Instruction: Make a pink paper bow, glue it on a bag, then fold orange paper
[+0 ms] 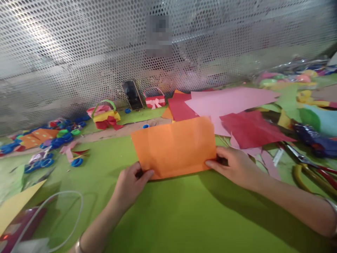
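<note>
An orange paper sheet [175,146] lies folded on the green table cover [184,214], its far half raised. My left hand [131,184] pinches its near left corner with thumb and fingers closed on the paper. My right hand [235,165] grips the near right corner the same way. Both hands hold the sheet along its near edge.
Pink and red paper sheets [231,105] pile up behind the orange one. Scissors [310,165] and a blue tool lie at the right. Small paper baskets [105,116] and a phone [132,94] stand by the perforated metal wall. Blue rings [47,162] scatter at the left.
</note>
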A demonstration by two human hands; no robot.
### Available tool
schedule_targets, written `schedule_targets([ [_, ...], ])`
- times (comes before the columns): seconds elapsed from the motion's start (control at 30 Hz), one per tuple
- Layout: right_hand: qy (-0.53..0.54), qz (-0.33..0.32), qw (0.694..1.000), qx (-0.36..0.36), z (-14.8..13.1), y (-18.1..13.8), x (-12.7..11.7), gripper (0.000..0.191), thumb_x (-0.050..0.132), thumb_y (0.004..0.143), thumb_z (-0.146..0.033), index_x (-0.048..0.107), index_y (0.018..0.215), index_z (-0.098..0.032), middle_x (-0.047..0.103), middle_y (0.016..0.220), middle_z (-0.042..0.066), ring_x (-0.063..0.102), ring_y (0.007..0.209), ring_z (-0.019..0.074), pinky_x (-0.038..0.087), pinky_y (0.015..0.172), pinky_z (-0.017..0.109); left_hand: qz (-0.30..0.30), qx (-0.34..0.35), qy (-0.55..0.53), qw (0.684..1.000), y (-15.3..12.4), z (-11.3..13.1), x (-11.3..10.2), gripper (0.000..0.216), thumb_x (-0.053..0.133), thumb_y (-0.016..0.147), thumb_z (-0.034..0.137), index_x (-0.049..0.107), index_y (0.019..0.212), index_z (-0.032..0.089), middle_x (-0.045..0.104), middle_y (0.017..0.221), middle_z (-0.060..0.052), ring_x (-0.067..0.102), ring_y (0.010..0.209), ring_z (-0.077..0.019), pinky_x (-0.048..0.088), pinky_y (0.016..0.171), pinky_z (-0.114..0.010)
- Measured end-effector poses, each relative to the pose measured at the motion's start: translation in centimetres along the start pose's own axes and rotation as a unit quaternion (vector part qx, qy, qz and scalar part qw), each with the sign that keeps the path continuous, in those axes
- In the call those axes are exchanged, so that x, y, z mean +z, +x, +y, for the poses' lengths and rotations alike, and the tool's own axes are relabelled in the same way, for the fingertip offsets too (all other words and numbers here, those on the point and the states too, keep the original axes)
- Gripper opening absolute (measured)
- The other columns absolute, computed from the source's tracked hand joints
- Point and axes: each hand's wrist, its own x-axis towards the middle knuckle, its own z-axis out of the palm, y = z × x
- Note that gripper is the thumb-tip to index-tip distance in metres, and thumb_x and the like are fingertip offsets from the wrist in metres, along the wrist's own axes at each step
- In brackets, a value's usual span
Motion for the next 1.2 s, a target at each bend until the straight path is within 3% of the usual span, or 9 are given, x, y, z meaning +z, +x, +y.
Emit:
schedule_targets([
  [0.2, -0.012, 0.032, 0.999, 0.008, 0.6, -0.2, 0.6, 0.016, 0.059, 0.076, -0.039, 0.055, 0.075, -0.023, 0.067, 0.066, 0.0, 0.061, 0.059, 0.0191, 0.041, 0.05, 0.028, 0.013, 0.025, 0.003, 1.0, -0.3, 0.0, 0.4, 0.025, 0.058, 0.075, 0.042, 0.054, 0.062, 0.022, 0.055, 0.055, 0.003, 0.049, 0.053, -0.0152, 0.033, 0.051, -0.025],
  [0.33, -0.02, 0.065, 0.998, 0.002, 1.1, -0.3, 1.0, 0.017, 0.057, 0.079, -0.04, 0.055, 0.074, -0.024, 0.066, 0.065, 0.001, 0.059, 0.057, 0.0189, 0.04, 0.05, 0.029, 0.001, 0.035, -0.026, 0.999, -0.5, 0.1, 0.5, 0.019, 0.058, 0.079, 0.039, 0.06, 0.079, 0.021, 0.064, 0.069, 0.001, 0.055, 0.061, -0.016, 0.039, 0.057, -0.026],
  [0.5, -0.031, 0.086, 0.996, -0.008, 1.4, -0.4, 0.8, 0.029, 0.052, 0.085, -0.049, 0.052, 0.068, -0.025, 0.061, 0.06, 0.0, 0.055, 0.052, 0.0186, 0.038, 0.047, 0.029, -0.026, 0.026, -0.077, 0.996, -0.7, 0.5, 0.6, 0.031, 0.073, 0.067, 0.03, 0.061, 0.093, 0.019, 0.069, 0.075, 0.0, 0.056, 0.062, -0.0158, 0.04, 0.057, -0.026],
  [0.67, -0.037, 0.101, 0.994, 0.001, 1.3, -0.5, 0.6, 0.034, 0.046, 0.089, -0.052, 0.047, 0.068, -0.025, 0.053, 0.057, -0.002, 0.052, 0.052, 0.0174, 0.037, 0.048, 0.029, -0.025, 0.032, -0.177, 0.983, -0.9, 0.5, 0.7, 0.04, 0.068, 0.073, 0.035, 0.055, 0.107, 0.02, 0.07, 0.083, -0.002, 0.061, 0.069, -0.0179, 0.042, 0.059, -0.027],
  [0.8, -0.046, 0.089, 0.995, 0.012, 0.9, -0.4, 0.5, 0.04, 0.045, 0.085, -0.058, 0.039, 0.063, -0.025, 0.046, 0.051, -0.003, 0.048, 0.047, 0.0163, 0.035, 0.047, 0.028, -0.029, 0.014, -0.094, 0.995, -0.8, 0.5, 0.8, 0.043, 0.065, 0.076, 0.036, 0.053, 0.113, 0.019, 0.066, 0.072, 0.001, 0.058, 0.063, -0.0179, 0.04, 0.057, -0.028],
  [0.93, -0.047, 0.061, 0.996, 0.041, 0.6, -0.4, 0.5, 0.048, 0.059, 0.073, -0.063, 0.056, 0.099, -0.022, 0.063, 0.062, -0.001, 0.059, 0.055, 0.0214, 0.041, 0.049, 0.029, 0.01, 0.017, 0.029, 0.999, -0.7, 0.6, 1.3, 0.062, 0.064, 0.075, 0.029, 0.043, 0.132, 0.016, 0.053, 0.057, 0.01, 0.05, 0.053, -0.0157, 0.038, 0.055, -0.027],
  [1.07, -0.11, 0.073, 0.991, 0.029, 1.4, -0.4, 1.2, 0.08, 0.066, 0.075, -0.054, 0.039, 0.138, -0.013, 0.064, 0.063, -0.002, 0.06, 0.053, 0.0216, 0.04, 0.047, 0.029, 0.075, 0.054, 0.076, 0.993, -0.9, 0.1, 1.8, 0.083, 0.071, 0.072, 0.025, 0.029, 0.143, 0.012, 0.059, 0.072, 0.006, 0.055, 0.06, -0.016, 0.047, 0.064, -0.032],
  [1.13, -0.158, 0.102, 0.982, -0.013, 2.2, -0.2, 1.6, 0.077, 0.062, 0.081, -0.05, 0.035, 0.141, -0.011, 0.061, 0.061, -0.003, 0.058, 0.049, 0.0199, 0.037, 0.044, 0.027, 0.125, 0.107, 0.13, 0.978, -1.1, -0.1, 1.9, 0.076, 0.073, 0.072, 0.023, 0.04, 0.139, 0.015, 0.064, 0.093, -0.004, 0.06, 0.078, -0.0209, 0.05, 0.074, -0.039],
  [1.2, -0.219, 0.136, 0.963, -0.076, 2.8, -0.2, 1.7, 0.064, 0.056, 0.087, -0.047, 0.04, 0.137, -0.011, 0.063, 0.067, 0.001, 0.061, 0.057, 0.0218, 0.038, 0.044, 0.027, 0.138, 0.208, 0.176, 0.952, -1.2, -0.2, 1.8, 0.042, 0.067, 0.078, 0.017, 0.061, 0.12, 0.02, 0.063, 0.106, -0.009, 0.059, 0.093, -0.0255, 0.05, 0.079, -0.042],
])
